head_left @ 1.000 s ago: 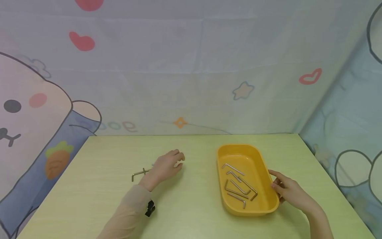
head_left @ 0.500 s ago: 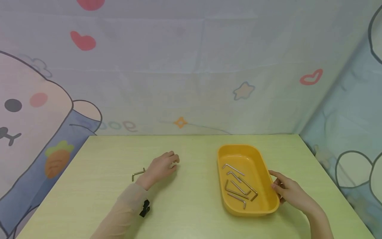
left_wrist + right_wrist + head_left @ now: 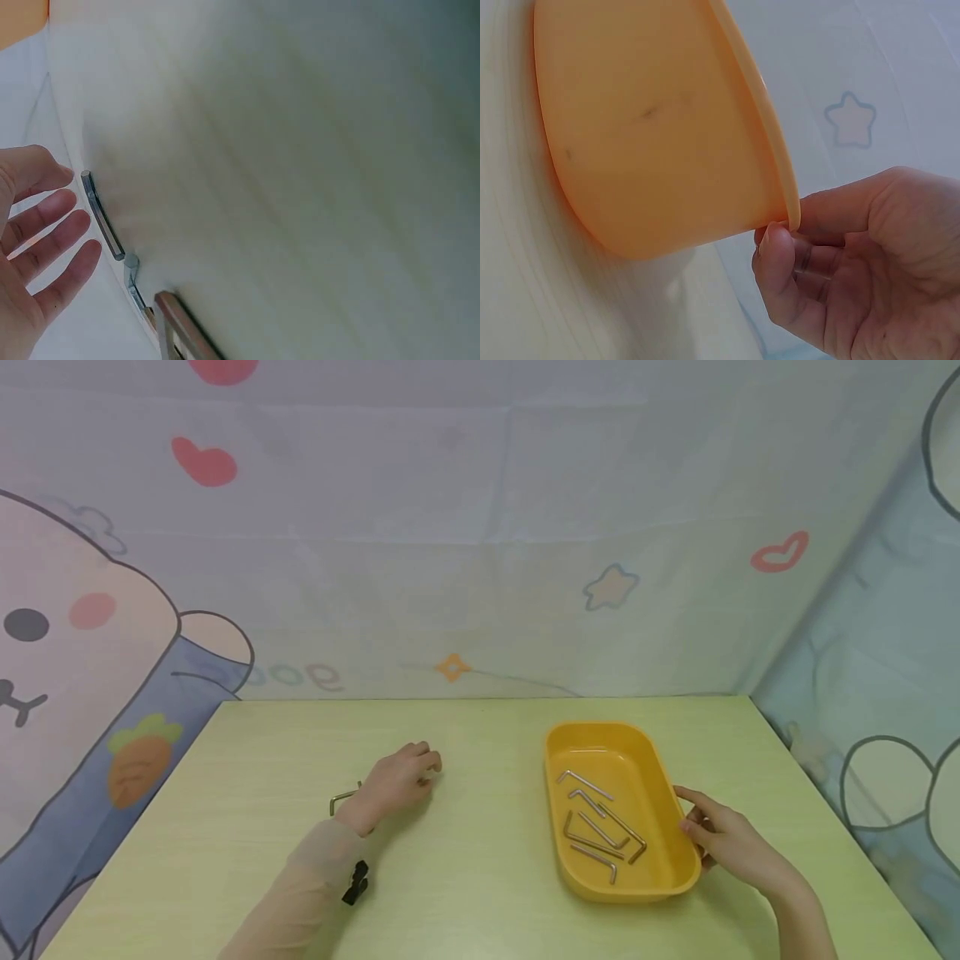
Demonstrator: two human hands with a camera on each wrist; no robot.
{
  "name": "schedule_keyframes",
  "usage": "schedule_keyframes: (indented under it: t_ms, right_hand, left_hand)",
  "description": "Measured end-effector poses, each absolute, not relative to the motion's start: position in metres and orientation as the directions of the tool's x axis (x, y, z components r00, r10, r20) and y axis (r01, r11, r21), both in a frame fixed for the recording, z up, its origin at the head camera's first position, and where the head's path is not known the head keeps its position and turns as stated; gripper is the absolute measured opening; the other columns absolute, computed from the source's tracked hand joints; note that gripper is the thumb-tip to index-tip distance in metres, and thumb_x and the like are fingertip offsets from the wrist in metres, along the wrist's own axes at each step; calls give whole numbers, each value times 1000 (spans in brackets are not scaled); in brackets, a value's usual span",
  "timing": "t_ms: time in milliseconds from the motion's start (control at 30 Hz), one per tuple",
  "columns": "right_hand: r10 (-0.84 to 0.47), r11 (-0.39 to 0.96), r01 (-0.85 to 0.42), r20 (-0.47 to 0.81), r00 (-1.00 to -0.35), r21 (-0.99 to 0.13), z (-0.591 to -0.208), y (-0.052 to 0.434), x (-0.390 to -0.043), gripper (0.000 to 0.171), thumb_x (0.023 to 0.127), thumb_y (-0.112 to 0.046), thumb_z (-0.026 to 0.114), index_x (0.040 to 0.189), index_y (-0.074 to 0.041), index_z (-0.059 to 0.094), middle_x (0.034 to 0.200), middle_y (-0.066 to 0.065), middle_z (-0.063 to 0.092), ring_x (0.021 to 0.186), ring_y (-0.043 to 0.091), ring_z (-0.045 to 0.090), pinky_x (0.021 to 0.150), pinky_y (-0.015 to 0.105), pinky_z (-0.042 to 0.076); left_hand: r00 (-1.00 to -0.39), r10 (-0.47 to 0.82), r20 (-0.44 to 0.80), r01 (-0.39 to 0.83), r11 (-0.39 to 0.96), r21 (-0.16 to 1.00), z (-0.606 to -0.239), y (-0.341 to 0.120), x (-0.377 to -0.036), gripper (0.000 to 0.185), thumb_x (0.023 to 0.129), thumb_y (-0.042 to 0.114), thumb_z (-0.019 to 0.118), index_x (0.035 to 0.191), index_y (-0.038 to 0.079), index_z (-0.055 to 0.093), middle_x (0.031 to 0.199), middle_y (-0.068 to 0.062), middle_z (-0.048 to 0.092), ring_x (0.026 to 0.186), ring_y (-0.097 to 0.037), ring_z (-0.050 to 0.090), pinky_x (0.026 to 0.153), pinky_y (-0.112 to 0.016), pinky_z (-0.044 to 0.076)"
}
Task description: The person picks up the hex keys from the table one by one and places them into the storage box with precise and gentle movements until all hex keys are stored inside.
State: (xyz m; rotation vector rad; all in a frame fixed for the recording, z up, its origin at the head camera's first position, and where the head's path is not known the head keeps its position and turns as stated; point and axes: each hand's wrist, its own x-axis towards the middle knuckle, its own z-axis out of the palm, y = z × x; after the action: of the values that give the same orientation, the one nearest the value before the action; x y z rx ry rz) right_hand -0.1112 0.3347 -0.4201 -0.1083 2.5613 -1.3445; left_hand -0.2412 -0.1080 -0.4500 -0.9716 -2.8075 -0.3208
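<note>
Hex keys lie loose on the table, just left of the left hand, which has slid back toward them over the past second; its fingers are spread and hold nothing. That suggests a pick-up is near, not begun. Five more keys rest in the yellow tray. The right hand has not moved.

The left wrist view shows the fingers just short of a key, a gap the head view hides. The right wrist view shows the thumb pinching the tray rim.
</note>
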Motion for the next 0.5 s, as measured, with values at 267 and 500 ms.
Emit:
schedule_keyframes:
  t_ms: [267,500]
  right_hand:
    - [-184,573,46,-183,-966,-818,-421,335,-112,54,100,-11,46,147,5,25,94,14,51,65,12,54,56,29,53]
    - [-185,570,50,-188,-965,-820,-421,335,-112,54,100,-10,46,147,5,25,94,14,51,65,13,55,56,30,54]
  left_hand:
    - [-795,586,155,606,780,157,-450,-110,-239,21,82,-2,62,97,13,65,86,1,54,72,-11,42,53,-21,30]
    - [-792,594,142,609,783,125,-451,-112,-239,21,84,-2,62,97,14,65,86,2,53,74,-12,42,55,-22,30]
